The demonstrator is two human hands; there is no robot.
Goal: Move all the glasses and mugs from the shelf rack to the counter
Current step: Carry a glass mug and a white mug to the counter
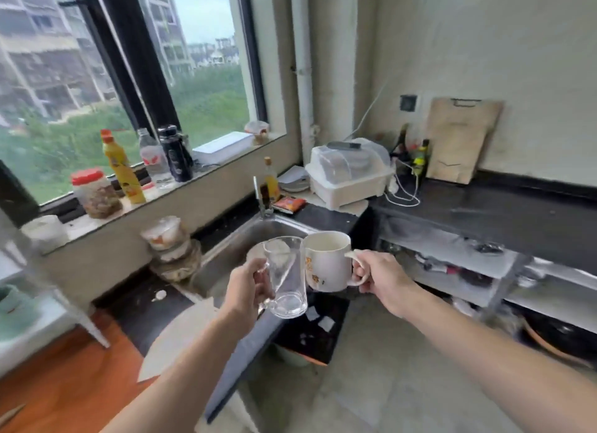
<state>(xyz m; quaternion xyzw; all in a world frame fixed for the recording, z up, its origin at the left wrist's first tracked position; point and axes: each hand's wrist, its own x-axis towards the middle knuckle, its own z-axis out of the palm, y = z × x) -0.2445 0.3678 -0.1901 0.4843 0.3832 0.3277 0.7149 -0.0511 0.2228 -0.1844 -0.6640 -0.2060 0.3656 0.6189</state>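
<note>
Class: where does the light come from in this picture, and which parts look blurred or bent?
Head view: daylight enters through the window at left; wide-angle lens bows the frame and wall pipe; edges smear; the glass mug and white mug look slightly soft.

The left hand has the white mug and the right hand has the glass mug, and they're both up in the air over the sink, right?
Almost, but the hands are swapped. In the head view the left hand holds the glass mug and the right hand holds the white mug by its handle. Both are in the air over the sink.
</note>
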